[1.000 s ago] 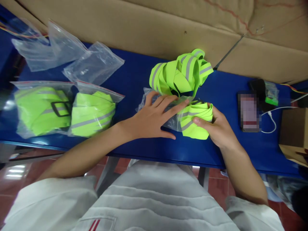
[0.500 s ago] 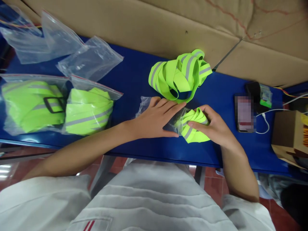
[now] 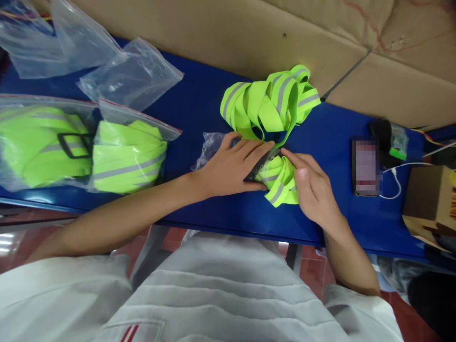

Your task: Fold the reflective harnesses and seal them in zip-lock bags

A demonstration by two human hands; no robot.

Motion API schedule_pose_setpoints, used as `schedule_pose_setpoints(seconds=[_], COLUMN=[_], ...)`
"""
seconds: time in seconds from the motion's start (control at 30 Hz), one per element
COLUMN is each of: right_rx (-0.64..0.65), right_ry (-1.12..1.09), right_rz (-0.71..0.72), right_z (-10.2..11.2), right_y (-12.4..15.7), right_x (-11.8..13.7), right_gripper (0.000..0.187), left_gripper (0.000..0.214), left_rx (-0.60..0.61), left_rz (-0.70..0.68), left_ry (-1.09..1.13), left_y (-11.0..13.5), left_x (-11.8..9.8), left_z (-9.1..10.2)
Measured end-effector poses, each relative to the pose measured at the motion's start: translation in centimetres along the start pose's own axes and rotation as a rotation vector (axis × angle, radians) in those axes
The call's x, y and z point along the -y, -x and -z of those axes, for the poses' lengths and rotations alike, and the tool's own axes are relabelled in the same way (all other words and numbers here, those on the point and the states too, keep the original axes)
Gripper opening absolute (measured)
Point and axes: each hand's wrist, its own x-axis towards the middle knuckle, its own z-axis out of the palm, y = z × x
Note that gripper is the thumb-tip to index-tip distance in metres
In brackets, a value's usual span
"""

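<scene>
My left hand (image 3: 233, 166) spans a clear plastic bag (image 3: 210, 148), with fingers on its far side and thumb on its near side. Part of the bag is hidden under the palm, where something black shows. At the bag's mouth sits a folded neon-yellow reflective strap (image 3: 280, 183), its left part inside the plastic. My right hand (image 3: 315, 190) presses against the right end of this bundle, thumb against it and fingers along its far side. Just beyond both hands lies a loose heap of the same reflective strap (image 3: 269, 104).
Two filled zip bags (image 3: 130, 154) of neon strap lie at the left, with clear bags (image 3: 131, 73) behind them. To the right are a phone (image 3: 366, 166), a white cable (image 3: 397, 183) and a cardboard box (image 3: 423, 194). Brown cardboard (image 3: 249, 38) borders the blue table's back.
My right hand has shifted its hold, its fingers now straighter along the far side of the bundle. The strap sits closer to my left hand, and more black shows under that palm. The view shifted slightly.
</scene>
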Motion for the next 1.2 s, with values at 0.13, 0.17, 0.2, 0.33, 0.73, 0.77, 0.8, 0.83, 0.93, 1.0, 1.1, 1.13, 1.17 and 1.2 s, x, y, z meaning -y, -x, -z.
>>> schedule_pose_setpoints(seconds=[0.13, 0.17, 0.2, 0.33, 0.73, 0.77, 0.8, 0.83, 0.93, 1.0, 1.1, 1.13, 1.17, 1.2], right_rx=[0.015, -0.001, -0.019, -0.05, 0.015, 0.016, -0.002, -0.037, -0.18, -0.168, 0.08, 0.162, 0.215, 0.237], right_ry=[0.012, -0.007, -0.026, -0.051, 0.007, 0.002, 0.008, 0.025, 0.099, 0.111, 0.063, 0.048, 0.043, 0.048], right_rz=[-0.045, -0.083, -0.124, -0.143, -0.022, -0.017, -0.013, -0.01, -0.021, -0.02, 0.045, 0.062, 0.07, 0.07], right_z=[-0.4, -0.6, -0.8, -1.0, -0.2, -0.6, -1.0, -1.4, -2.2, -2.1, -0.9, -0.5, -0.2, 0.0], right_y=[0.0, -0.1, -0.1, -0.1, -0.3, -0.3, -0.4, -0.4, -0.5, -0.4, -0.2, -0.1, 0.0, 0.0], right_x=[-0.3, -0.5, -0.6, -0.5, 0.2, 0.1, 0.0, 0.0, -0.1, 0.0, 0.0, 0.0, 0.0, -0.1], right_gripper=[0.04, 0.038, 0.036, 0.02, 0.009, 0.009, 0.008, 0.008, 0.009, 0.013, 0.031, 0.039, 0.045, 0.048], left_gripper=[0.1, 0.103, 0.104, 0.101, 0.099, 0.098, 0.098, 0.099, 0.106, 0.111, 0.112, 0.111, 0.111, 0.11], left_rx=[0.072, 0.097, 0.119, 0.137, 0.114, 0.126, 0.135, 0.141, 0.138, 0.13, 0.116, 0.116, 0.114, 0.113], left_rz=[-0.115, -0.15, -0.171, -0.148, -0.157, -0.179, -0.196, -0.206, -0.202, -0.173, -0.127, -0.116, -0.103, -0.086], left_ry=[0.051, 0.063, 0.068, 0.048, 0.06, 0.065, 0.069, 0.072, 0.076, 0.078, 0.084, 0.081, 0.073, 0.057], left_y=[0.1, 0.1, 0.1, 0.1, 0.2, 0.1, 0.1, 0.1, 0.1, 0.1, 0.2, 0.3, 0.3, 0.4], left_x=[0.2, 0.2, 0.2, 0.0, -0.4, -0.6, -0.8, -1.0, -1.3, -1.1, -0.7, -0.6, -0.5, -0.4], left_z=[0.1, 0.1, 0.1, 0.0, -0.6, -0.6, -0.7, -0.7, -0.7, -0.7, -0.5, -0.4, -0.2, 0.0])
